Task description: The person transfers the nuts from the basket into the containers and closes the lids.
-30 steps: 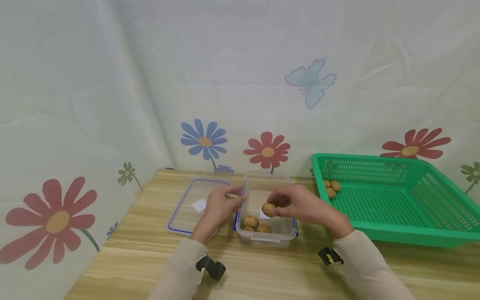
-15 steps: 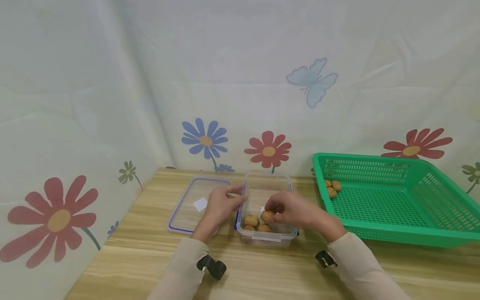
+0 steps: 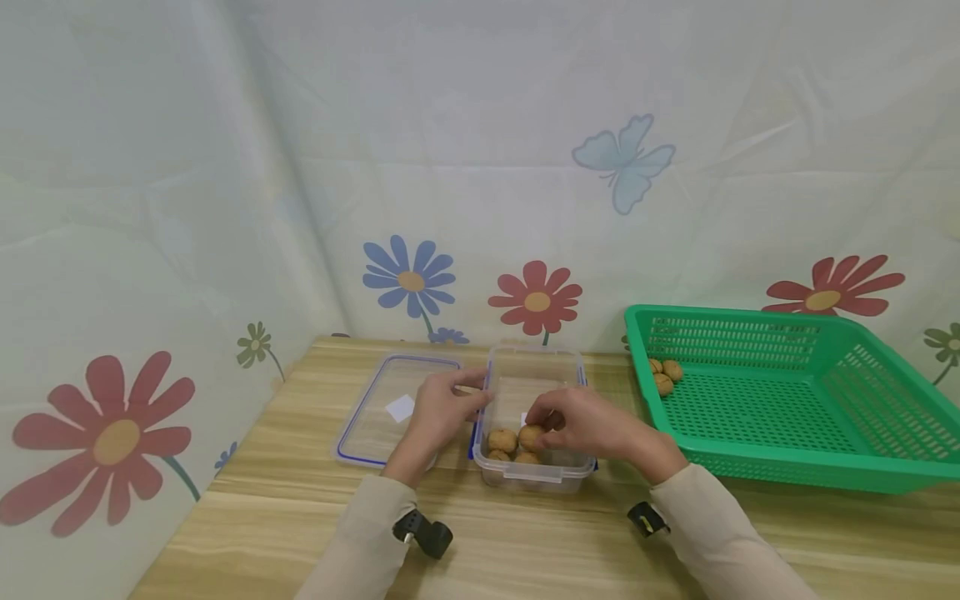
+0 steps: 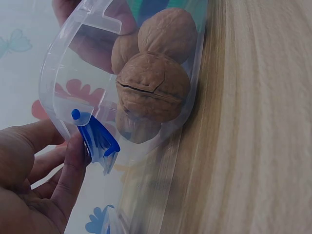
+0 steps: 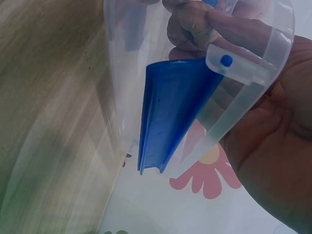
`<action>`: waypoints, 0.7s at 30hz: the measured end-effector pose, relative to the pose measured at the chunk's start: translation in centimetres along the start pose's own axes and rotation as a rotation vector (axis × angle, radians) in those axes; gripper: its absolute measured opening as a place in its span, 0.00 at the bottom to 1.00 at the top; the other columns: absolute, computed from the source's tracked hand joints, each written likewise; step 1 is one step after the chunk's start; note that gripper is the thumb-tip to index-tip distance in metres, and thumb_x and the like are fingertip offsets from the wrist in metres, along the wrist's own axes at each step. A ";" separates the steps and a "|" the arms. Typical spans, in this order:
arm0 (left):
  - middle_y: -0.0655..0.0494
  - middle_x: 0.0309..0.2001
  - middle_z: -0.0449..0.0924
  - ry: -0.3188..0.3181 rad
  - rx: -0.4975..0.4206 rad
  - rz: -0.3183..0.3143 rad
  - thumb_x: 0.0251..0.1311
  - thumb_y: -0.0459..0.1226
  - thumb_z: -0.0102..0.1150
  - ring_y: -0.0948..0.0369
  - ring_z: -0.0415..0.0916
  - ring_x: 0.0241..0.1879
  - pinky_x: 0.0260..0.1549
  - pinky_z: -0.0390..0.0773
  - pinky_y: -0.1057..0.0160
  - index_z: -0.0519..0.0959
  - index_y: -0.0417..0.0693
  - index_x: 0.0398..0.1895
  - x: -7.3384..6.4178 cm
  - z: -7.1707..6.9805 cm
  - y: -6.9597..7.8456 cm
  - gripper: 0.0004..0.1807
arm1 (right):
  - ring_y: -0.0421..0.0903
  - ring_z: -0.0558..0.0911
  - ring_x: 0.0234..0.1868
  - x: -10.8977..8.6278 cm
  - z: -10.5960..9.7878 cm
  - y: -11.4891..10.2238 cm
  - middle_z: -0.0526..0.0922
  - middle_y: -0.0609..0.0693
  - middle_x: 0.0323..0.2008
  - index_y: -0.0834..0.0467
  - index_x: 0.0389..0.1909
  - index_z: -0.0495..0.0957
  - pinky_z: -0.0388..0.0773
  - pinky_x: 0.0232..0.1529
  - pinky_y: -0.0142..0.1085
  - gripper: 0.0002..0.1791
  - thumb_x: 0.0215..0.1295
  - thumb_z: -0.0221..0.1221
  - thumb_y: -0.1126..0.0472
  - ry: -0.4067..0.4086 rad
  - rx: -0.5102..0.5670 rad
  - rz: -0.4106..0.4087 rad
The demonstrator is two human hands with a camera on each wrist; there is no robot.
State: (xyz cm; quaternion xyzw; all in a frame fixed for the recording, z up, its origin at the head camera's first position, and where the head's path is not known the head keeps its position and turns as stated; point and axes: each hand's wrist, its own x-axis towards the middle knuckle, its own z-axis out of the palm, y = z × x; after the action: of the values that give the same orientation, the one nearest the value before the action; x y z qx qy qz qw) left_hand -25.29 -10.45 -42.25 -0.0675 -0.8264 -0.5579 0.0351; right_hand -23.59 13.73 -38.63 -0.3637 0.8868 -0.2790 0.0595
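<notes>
A clear plastic food container (image 3: 536,379) stands in the middle of the wooden table, its blue side latches (image 5: 175,114) hanging down. My left hand (image 3: 444,408) pinches its left rim between thumb and fingers, beside one latch (image 4: 97,139). Over the near half of the container, my right hand (image 3: 588,421) reaches inside and holds a walnut (image 3: 531,437) by thumb and fingertips. Right beside it, more walnuts (image 3: 502,440) lie bunched in the near left corner; one with a cracked shell (image 4: 153,87) shows through the wall in the left wrist view.
The clear lid (image 3: 363,417) with a blue seal lies left of the container. At the right stands a green perforated basket (image 3: 795,462) with several walnuts (image 3: 663,383) in its left corner. A flower-printed curtain (image 3: 480,183) hangs behind the table.
My right hand has lowered the walnut into the container and moved it slightly left and nearer, up to the others. My left hand has stayed on the rim.
</notes>
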 end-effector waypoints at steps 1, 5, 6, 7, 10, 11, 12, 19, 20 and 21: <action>0.49 0.49 0.89 -0.001 0.000 0.001 0.67 0.34 0.71 0.58 0.87 0.30 0.33 0.86 0.55 0.85 0.42 0.63 0.0 0.0 0.0 0.22 | 0.41 0.85 0.40 0.0 0.0 0.0 0.88 0.45 0.39 0.62 0.46 0.88 0.88 0.48 0.43 0.09 0.66 0.73 0.66 -0.002 0.002 0.006; 0.49 0.48 0.89 0.000 0.003 -0.001 0.67 0.34 0.71 0.58 0.87 0.30 0.33 0.86 0.54 0.85 0.42 0.63 -0.1 -0.1 0.1 0.22 | 0.41 0.85 0.40 0.0 0.0 -0.1 0.87 0.45 0.39 0.61 0.46 0.87 0.87 0.49 0.44 0.10 0.66 0.73 0.66 -0.011 0.004 0.033; 0.49 0.48 0.89 0.000 0.003 0.000 0.67 0.34 0.71 0.58 0.87 0.30 0.33 0.86 0.55 0.84 0.42 0.63 0.0 -0.1 0.2 0.22 | 0.41 0.85 0.41 0.0 0.0 -0.1 0.87 0.45 0.40 0.61 0.47 0.87 0.87 0.49 0.45 0.10 0.66 0.73 0.66 -0.012 0.004 0.041; 0.49 0.48 0.89 0.000 0.003 0.000 0.67 0.34 0.71 0.58 0.87 0.30 0.33 0.86 0.55 0.85 0.42 0.63 0.0 -0.1 0.2 0.22 | 0.41 0.85 0.41 0.0 0.0 -0.1 0.88 0.45 0.40 0.60 0.47 0.87 0.87 0.50 0.45 0.10 0.66 0.73 0.65 -0.013 0.004 0.045; 0.49 0.48 0.89 -0.001 -0.002 0.002 0.67 0.34 0.71 0.58 0.87 0.29 0.33 0.86 0.55 0.85 0.42 0.63 0.0 -0.1 0.1 0.22 | 0.42 0.86 0.42 0.1 0.1 -0.1 0.88 0.46 0.41 0.61 0.47 0.87 0.87 0.50 0.45 0.10 0.66 0.73 0.66 -0.013 0.002 0.046; 0.49 0.48 0.89 -0.001 -0.004 0.003 0.67 0.34 0.71 0.58 0.87 0.29 0.33 0.86 0.55 0.84 0.41 0.63 0.0 -0.1 0.1 0.22 | 0.42 0.86 0.42 0.1 0.1 -0.1 0.88 0.46 0.42 0.61 0.47 0.87 0.87 0.50 0.45 0.10 0.66 0.73 0.66 -0.012 0.003 0.044; 0.49 0.48 0.89 -0.002 -0.005 0.004 0.67 0.34 0.71 0.58 0.87 0.29 0.33 0.86 0.55 0.84 0.41 0.63 0.0 -0.1 0.1 0.22 | 0.42 0.86 0.43 0.1 0.1 0.0 0.88 0.47 0.42 0.61 0.48 0.87 0.87 0.50 0.45 0.11 0.66 0.73 0.66 -0.012 0.004 0.041; 0.49 0.48 0.89 0.001 -0.004 0.003 0.67 0.33 0.71 0.59 0.86 0.28 0.28 0.82 0.61 0.85 0.41 0.63 0.0 0.0 0.0 0.21 | 0.44 0.87 0.44 0.1 0.1 0.3 0.89 0.48 0.42 0.63 0.48 0.87 0.87 0.50 0.44 0.11 0.66 0.72 0.67 -0.005 0.020 0.031; 0.49 0.48 0.89 0.001 -0.005 0.001 0.67 0.33 0.71 0.59 0.86 0.28 0.29 0.83 0.60 0.85 0.41 0.63 0.0 0.0 0.0 0.21 | 0.44 0.87 0.44 0.1 0.1 0.4 0.89 0.49 0.42 0.63 0.48 0.87 0.87 0.50 0.44 0.11 0.66 0.72 0.67 -0.003 0.025 0.029; 0.49 0.48 0.89 0.000 -0.005 -0.001 0.67 0.33 0.71 0.58 0.86 0.28 0.29 0.84 0.59 0.85 0.41 0.63 0.0 0.0 0.0 0.21 | 0.44 0.87 0.44 0.0 0.0 0.4 0.89 0.49 0.43 0.63 0.48 0.87 0.87 0.50 0.44 0.12 0.66 0.72 0.67 -0.002 0.034 0.031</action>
State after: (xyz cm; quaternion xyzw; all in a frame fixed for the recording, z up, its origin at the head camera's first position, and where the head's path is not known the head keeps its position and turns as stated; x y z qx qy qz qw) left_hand -25.30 -10.44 -42.26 -0.0671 -0.8249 -0.5602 0.0345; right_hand -23.80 13.92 -38.84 -0.3491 0.8873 -0.2929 0.0707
